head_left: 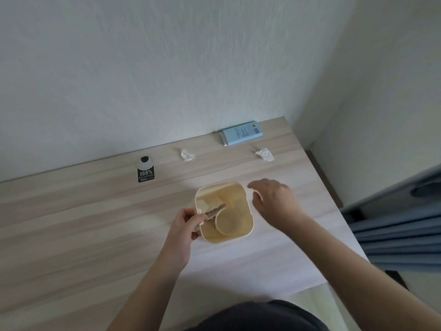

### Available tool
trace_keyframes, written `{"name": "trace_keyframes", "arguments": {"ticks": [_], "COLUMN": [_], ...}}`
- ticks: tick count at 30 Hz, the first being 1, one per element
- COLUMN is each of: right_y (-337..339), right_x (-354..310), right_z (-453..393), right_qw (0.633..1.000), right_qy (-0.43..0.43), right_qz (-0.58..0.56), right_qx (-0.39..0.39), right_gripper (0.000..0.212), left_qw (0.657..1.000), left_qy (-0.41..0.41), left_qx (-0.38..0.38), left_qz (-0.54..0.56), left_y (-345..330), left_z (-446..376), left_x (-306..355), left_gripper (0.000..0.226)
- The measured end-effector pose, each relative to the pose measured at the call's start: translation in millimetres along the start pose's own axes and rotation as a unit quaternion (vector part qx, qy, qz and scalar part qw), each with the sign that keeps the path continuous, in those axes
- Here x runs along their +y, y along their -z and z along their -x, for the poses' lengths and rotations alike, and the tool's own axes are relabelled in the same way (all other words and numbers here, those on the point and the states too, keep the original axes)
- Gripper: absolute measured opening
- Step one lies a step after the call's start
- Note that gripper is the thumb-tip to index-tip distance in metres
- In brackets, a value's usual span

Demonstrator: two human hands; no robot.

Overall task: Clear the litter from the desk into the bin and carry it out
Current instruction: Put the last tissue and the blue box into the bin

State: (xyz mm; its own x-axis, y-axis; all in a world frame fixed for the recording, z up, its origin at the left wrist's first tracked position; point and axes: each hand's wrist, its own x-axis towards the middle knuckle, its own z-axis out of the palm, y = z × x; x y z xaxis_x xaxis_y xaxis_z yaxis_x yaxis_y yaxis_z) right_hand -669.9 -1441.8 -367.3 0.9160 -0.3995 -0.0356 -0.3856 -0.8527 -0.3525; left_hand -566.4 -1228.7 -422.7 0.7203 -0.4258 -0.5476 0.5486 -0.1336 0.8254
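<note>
A small cream bin (248, 211) stands on the wooden desk (83, 223) in front of me, with a paper cup (228, 222) and paper scraps inside. My left hand (186, 223) grips the bin's left rim, its fingers curled over the edge. Just right of the bin hovers my right hand (272, 199), fingers loosely bent and holding nothing. Two crumpled white wrappers (187, 154) (265, 154) lie farther back on the desk. A light blue box (242, 133) lies against the wall. A small black-labelled bottle (145, 168) stands at the back left.
The desk ends at a white wall behind and at a corner on the right. Blue-grey fabric (393, 223) hangs beyond the desk's right edge. My dark shirt shows at the bottom of the view.
</note>
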Motion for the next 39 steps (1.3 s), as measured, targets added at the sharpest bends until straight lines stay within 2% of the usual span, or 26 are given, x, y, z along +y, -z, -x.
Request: {"name": "trace_keyframes", "arguments": {"ticks": [3, 5, 8, 13, 18, 21, 27, 32, 34, 39], "right_y": [7, 5, -6, -41, -75, -89, -101, -104, -106, -113], "right_x": [52, 80, 108, 137, 148, 153, 149, 135, 122, 62], "right_z": [-28, -47, -77, -120, -152, -167, -183, -195, -203, -225], "right_qw": [1.0, 0.999, 0.996, 0.973, 0.963, 0.955, 0.959, 0.967, 0.974, 0.994], "right_qy": [-0.021, -0.028, -0.031, -0.018, 0.018, 0.032, -0.014, -0.075, -0.1, -0.001], "right_qz": [0.009, 0.02, 0.058, 0.179, 0.208, 0.232, 0.222, 0.158, 0.091, -0.014], "right_qx": [-0.002, -0.012, -0.053, -0.143, -0.169, -0.182, -0.178, -0.186, -0.182, -0.11], "right_gripper": [0.031, 0.033, 0.039, 0.05, 0.068, 0.071, 0.052, 0.035, 0.032, 0.028], "left_qw": [1.0, 1.0, 0.999, 0.997, 0.992, 0.989, 0.987, 0.985, 0.985, 0.984], "left_qy": [0.0, 0.001, 0.008, -0.006, -0.011, -0.012, -0.014, -0.004, -0.002, -0.008], "left_qx": [0.013, 0.026, 0.048, 0.082, 0.129, 0.147, 0.153, 0.152, 0.153, 0.154], "left_qz": [0.0, -0.004, -0.005, -0.001, 0.005, 0.021, 0.048, 0.076, 0.079, 0.09], "left_y": [-21, -32, -40, -42, -35, -28, -15, -1, 9, 34], "left_z": [-13, -24, -35, -35, -27, -23, -16, -16, -18, -26], "left_x": [3, 1, -1, -1, -2, -1, -3, 0, 2, 9], "left_gripper": [0.031, 0.021, 0.011, 0.024, 0.023, 0.024, 0.025, 0.025, 0.026, 0.03]}}
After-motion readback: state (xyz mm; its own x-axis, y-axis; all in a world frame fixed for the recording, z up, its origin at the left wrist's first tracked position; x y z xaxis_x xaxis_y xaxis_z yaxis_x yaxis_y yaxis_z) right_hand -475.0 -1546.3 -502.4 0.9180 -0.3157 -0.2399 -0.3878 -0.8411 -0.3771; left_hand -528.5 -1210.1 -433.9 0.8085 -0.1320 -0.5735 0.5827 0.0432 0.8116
